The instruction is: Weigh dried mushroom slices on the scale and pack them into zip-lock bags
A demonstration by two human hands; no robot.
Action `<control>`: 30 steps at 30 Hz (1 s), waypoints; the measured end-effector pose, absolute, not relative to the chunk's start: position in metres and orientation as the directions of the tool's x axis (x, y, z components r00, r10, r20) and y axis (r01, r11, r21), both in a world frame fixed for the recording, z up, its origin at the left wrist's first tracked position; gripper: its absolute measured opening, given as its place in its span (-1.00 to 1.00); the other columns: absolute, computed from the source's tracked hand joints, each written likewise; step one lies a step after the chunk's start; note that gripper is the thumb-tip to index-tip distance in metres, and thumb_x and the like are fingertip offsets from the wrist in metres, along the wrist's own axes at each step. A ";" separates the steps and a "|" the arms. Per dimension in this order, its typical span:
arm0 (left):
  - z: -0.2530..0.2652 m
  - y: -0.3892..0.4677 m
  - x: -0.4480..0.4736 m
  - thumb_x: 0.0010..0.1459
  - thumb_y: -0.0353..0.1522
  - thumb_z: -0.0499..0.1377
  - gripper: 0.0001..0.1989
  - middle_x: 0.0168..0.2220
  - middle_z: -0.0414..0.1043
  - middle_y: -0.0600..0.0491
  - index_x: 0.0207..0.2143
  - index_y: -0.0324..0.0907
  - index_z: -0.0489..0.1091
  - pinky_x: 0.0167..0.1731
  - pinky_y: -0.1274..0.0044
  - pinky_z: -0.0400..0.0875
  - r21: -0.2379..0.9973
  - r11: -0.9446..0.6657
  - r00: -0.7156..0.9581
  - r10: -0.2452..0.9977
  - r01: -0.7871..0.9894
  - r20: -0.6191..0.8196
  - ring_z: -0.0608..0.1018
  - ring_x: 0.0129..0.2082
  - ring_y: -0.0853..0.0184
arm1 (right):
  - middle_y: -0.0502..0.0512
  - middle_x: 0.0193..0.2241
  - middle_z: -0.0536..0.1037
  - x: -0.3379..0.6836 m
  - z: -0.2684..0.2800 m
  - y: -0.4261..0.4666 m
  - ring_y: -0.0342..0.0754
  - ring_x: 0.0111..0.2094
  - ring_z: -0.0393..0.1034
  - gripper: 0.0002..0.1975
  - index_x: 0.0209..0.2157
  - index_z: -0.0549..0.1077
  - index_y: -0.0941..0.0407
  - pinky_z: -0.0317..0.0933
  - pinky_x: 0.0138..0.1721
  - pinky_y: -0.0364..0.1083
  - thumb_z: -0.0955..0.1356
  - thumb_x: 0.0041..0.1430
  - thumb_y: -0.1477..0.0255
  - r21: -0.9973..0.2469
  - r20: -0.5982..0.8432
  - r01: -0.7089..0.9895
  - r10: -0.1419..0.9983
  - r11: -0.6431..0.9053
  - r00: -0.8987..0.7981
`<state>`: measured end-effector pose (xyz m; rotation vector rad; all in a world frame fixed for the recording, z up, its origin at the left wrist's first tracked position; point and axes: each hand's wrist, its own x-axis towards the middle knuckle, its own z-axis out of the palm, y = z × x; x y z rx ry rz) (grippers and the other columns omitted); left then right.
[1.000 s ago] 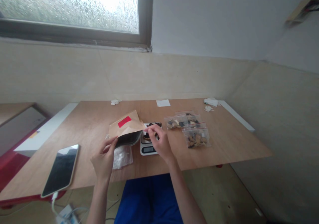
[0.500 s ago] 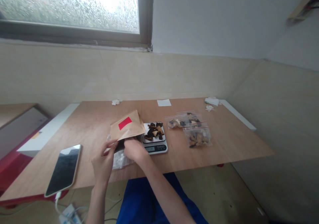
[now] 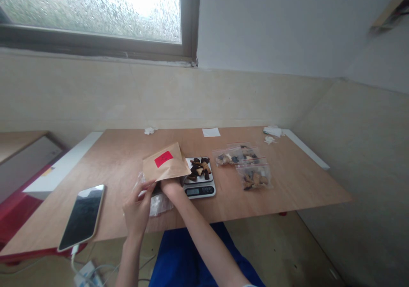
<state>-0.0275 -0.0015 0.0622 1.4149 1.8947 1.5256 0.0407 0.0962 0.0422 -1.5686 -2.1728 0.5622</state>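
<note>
My left hand (image 3: 139, 202) pinches the near edge of a brown paper pouch (image 3: 175, 170) that carries a red label (image 3: 163, 159). Inside the mouth of this pouch is my right hand (image 3: 170, 186); its fingers are hidden there. Just right of the pouch stands a white digital kitchen scale (image 3: 209, 190). Dark and tan dried mushroom pieces (image 3: 200, 169) lie on its plate. Under the pouch and my hands, clear plastic bags (image 3: 161, 205) rest on the wooden table.
Several clear zip bags of dried pieces (image 3: 254, 179) lie right of the scale. At the left is a smartphone (image 3: 82, 217) with a white cable (image 3: 74, 251) plugged in. Crumpled tissue (image 3: 149, 130), a white paper (image 3: 211, 132) and more papers (image 3: 272, 130) lie along the back edge.
My right hand has gone deeper into the pouch, so its fingers have disappeared from sight. The pouch and my left hand have shifted slightly to the right.
</note>
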 end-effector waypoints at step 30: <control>0.080 0.004 -0.026 0.00 -0.07 0.13 -0.68 -0.37 0.55 0.09 -0.33 -0.07 0.49 -0.42 0.56 0.36 0.815 -0.055 -0.410 0.843 0.576 0.347 0.57 -0.37 0.28 | 0.05 -0.36 0.46 0.086 0.085 0.005 -0.14 -0.36 0.41 -0.85 -0.37 0.42 0.12 0.32 -0.31 -0.19 0.29 0.07 0.64 -0.932 0.346 0.175 0.921 0.316 0.178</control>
